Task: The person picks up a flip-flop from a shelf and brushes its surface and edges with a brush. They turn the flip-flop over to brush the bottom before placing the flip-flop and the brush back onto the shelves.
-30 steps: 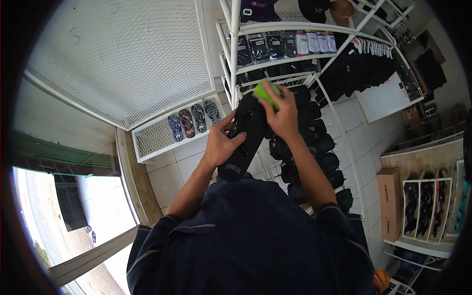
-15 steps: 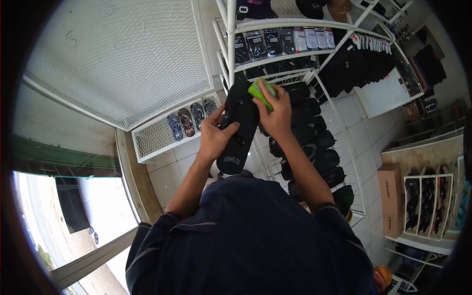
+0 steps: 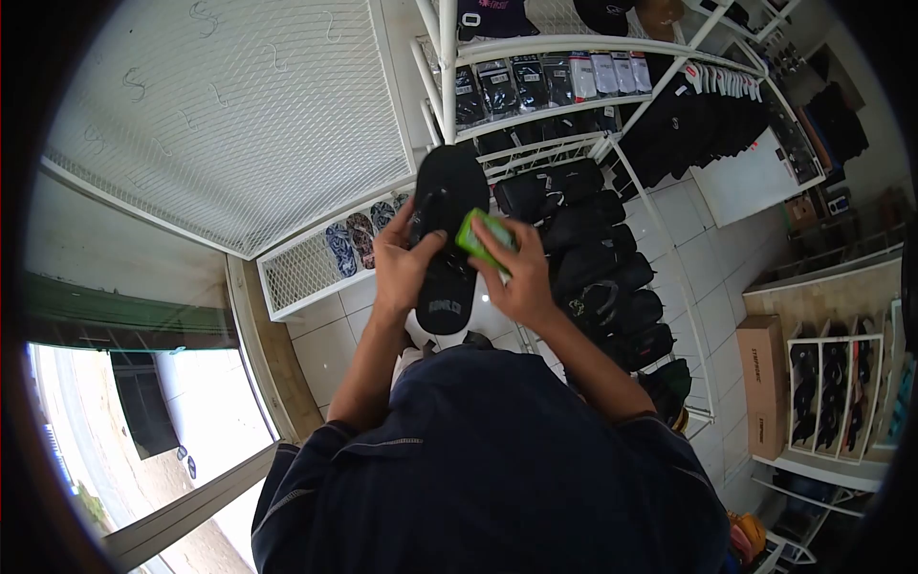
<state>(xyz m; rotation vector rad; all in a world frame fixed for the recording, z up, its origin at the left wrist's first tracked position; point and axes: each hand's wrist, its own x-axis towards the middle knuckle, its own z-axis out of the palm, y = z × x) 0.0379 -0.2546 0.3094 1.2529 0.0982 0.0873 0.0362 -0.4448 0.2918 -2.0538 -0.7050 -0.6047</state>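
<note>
A long black rubber flip-flop sandal (image 3: pixel 445 234) is held up in front of the person's chest, sole side toward the camera, and its long axis runs almost straight from 12 o'clock down to 6 o'clock, tilted only slightly. The rounded toe end points to 12, up toward the white wire display rack (image 3: pixel 449 57); the heel end, with white lettering on it, hangs at 6, just above the dark navy shirt (image 3: pixel 488 469).

The left hand (image 3: pixel 402 268) grips the sandal from its 9 o'clock side, about midway along its length. Its fingers (image 3: pixel 390 230) are curled closed around the left edge, with the thumb laid across the face of the sole, so this hand carries the weight.

The right hand (image 3: pixel 526 282) comes in from the 3 o'clock side and is closed around a small bright green rectangular block, sponge-like (image 3: pixel 481 239), pinched between thumb and fingertips. The block presses against the right edge of the sandal at mid-length, so it lies at about 10 o'clock from the right palm and directly at 3 o'clock from the left thumb. Both hands meet at the same middle stretch of the sandal; the toe half above them and the heel below are uncovered.

Behind the hands, at 3 o'clock, rows of black sandals (image 3: pixel 583 258) hang on the rack, and at 9 o'clock a low white mesh bin (image 3: pixel 296 273) holds patterned flip-flops (image 3: pixel 363 237) on the white tiled floor (image 3: pixel 325 330).
</note>
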